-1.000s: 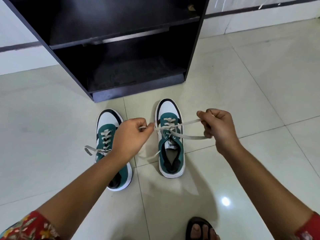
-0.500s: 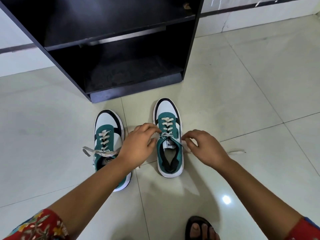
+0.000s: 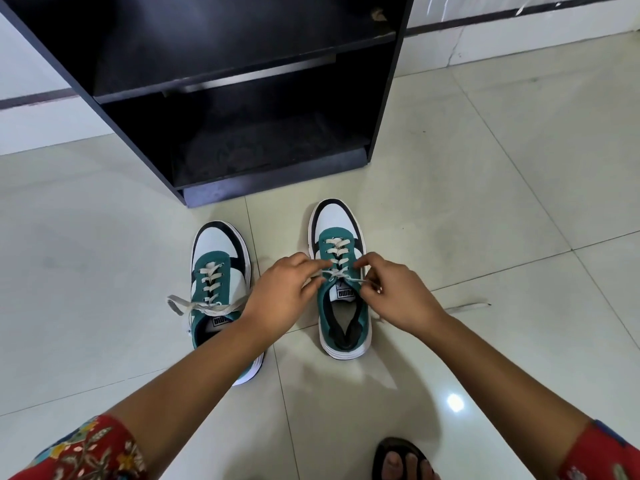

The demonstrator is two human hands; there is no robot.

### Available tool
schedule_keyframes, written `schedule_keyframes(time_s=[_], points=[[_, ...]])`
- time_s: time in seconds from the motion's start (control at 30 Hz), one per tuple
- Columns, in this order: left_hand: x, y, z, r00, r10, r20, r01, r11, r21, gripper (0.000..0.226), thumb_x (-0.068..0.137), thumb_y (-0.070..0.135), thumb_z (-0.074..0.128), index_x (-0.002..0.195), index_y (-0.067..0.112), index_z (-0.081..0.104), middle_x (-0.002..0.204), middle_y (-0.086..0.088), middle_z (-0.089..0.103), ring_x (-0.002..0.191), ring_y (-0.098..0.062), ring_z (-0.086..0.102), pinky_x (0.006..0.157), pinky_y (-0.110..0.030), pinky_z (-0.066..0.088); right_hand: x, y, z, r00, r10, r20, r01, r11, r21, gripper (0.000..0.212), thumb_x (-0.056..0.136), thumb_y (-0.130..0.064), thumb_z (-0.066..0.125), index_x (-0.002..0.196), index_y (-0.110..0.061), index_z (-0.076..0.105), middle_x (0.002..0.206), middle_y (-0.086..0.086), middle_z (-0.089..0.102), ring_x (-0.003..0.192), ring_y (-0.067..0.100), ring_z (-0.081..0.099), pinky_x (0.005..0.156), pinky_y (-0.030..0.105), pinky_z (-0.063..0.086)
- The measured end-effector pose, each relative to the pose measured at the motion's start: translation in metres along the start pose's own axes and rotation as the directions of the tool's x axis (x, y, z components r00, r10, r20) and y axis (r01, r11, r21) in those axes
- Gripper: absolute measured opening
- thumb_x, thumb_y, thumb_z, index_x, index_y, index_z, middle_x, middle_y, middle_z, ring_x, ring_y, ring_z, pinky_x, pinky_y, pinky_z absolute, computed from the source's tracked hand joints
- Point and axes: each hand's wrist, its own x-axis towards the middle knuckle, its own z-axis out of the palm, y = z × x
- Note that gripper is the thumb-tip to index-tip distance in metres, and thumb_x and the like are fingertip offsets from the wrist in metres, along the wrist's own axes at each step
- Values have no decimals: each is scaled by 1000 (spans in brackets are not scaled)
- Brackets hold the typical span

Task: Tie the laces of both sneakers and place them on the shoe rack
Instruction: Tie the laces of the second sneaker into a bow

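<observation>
Two green, white and black sneakers stand side by side on the tiled floor, toes toward the black shoe rack [image 3: 384, 109]. Over the right sneaker [image 3: 337, 220], my left hand [image 3: 280, 296] and my right hand [image 3: 391, 292] each pinch a strand of its cream lace [image 3: 337, 276] just above the tongue. One loose lace end [image 3: 467, 307] trails on the floor to the right. The left sneaker [image 3: 218, 251] has loose laces [image 3: 194, 306] spread across its opening; my left forearm covers its heel.
The shoe rack has two dark shelves, both without shoes, close behind the sneakers. A sandalled foot [image 3: 401, 462] shows at the bottom edge. White wall and dark skirting [image 3: 519, 15] run behind the rack. Pale floor tiles lie all around.
My hands were wide apart pulling the lace taut a second ago. They have come in close together over the right sneaker's tongue, and one lace end dropped onto the floor at the right.
</observation>
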Motion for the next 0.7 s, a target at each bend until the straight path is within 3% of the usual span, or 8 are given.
schedule_keyframes(time_s=[0.13,0.23,0.47,0.57,0.7], points=[[1,-4,-2,999,-5,-52,8,998,67,18,86,31,58,93,23,73,88,5,71,76,-19,65,70,-30,47,3,0,-2,993,-27,-115,21,998,-53,15,85,-32,61,87,-18,66,81,-3,68,76,17,60,65,30,43],[-2,-6,-1,998,2,-66,5,994,108,22,86,35,54,87,22,72,83,6,70,71,-20,64,68,-28,41,2,3,1,994,61,-93,-58,998,33,18,86,-30,61,77,-15,62,63,-9,57,60,8,50,56,24,37],[-7,-16,8,995,-86,-41,87,996,2,25,87,36,50,84,18,67,81,6,65,72,-19,63,70,-39,50,1,7,8,969,241,-47,-207,908,365,18,86,-23,63,72,-11,61,74,13,67,69,25,59,65,31,43],[-8,-19,9,996,-86,-26,85,996,-10,24,86,36,50,84,18,66,81,5,65,73,-20,63,71,-39,51,1,9,10,963,268,-24,-235,881,411,19,86,-21,63,75,-5,62,80,22,68,69,27,58,66,33,44],[-6,-21,10,996,-77,-35,75,996,-45,23,86,34,51,85,17,67,82,5,65,74,-19,63,71,-41,51,1,8,10,964,264,-20,-229,872,433,19,86,-19,63,74,-4,61,74,19,63,67,22,54,64,31,41]])
